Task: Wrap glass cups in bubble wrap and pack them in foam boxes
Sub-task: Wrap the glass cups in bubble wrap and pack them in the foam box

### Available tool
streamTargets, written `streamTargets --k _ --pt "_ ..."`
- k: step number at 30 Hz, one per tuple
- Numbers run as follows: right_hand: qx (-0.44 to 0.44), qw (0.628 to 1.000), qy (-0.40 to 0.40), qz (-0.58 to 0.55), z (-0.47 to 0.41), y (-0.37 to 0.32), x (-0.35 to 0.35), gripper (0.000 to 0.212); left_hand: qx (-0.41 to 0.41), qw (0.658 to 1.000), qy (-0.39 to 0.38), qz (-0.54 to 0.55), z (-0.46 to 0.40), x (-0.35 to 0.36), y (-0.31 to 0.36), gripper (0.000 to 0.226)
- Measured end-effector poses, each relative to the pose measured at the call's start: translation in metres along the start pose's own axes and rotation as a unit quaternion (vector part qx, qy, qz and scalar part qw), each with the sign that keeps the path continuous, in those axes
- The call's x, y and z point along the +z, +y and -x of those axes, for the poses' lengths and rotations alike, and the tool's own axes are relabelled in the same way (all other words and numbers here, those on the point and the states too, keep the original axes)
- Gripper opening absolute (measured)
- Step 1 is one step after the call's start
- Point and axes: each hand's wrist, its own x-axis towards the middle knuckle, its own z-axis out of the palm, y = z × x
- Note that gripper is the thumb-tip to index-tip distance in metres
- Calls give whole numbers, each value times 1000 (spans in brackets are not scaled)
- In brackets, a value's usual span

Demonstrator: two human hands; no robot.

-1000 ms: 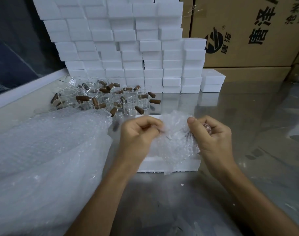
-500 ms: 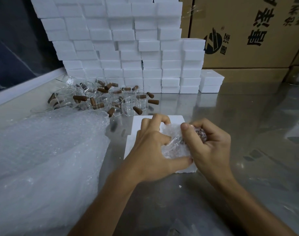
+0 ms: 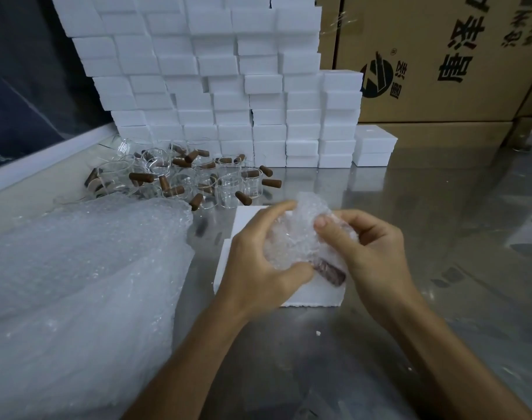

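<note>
Wrapped cup (image 3: 301, 237): glass body hidden under bubble wrap; only a brown handle (image 3: 331, 271) shows through at lower edge. Bundle sits btwn both hands, above the foam box (image 3: 307, 295), contact w/ box not discernible. Left hand (image 3: 258, 262) curled on bundle's left side, thumb underneath. Right hand (image 3: 370, 250) closed on its right side, thumb pressing wrap. Behind box: loose glass cups (image 3: 228, 189), then foam box stack (image 3: 228, 95). Left of box: bubble wrap pile (image 3: 76, 283), cut off by frame.
</note>
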Motion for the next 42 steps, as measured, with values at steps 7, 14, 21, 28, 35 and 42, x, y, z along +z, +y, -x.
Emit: streamTargets --k 7,14,21,28,35,42 --pt "-162 967 -42 194 6 11 2 7 98 975 -12 -199 0 6 0 38" --pt "-257 932 -97 237 13 12 12 33 47 989 33 -135 0 6 5 62" --pt "-247 900 -144 329 17 16 18 43 108 973 2 -205 1 -2 9 40" --pt "-212 916 -167 299 18 20 17 45 104 973 -27 -206 3 -2 11 57" --pt "-169 945 -152 236 17 18 12 39 72 978 -2 -196 -2 1 3 39" --pt "-209 933 -93 279 7 6 -12 44 -123 981 146 -18 -8 -1 -6 48"
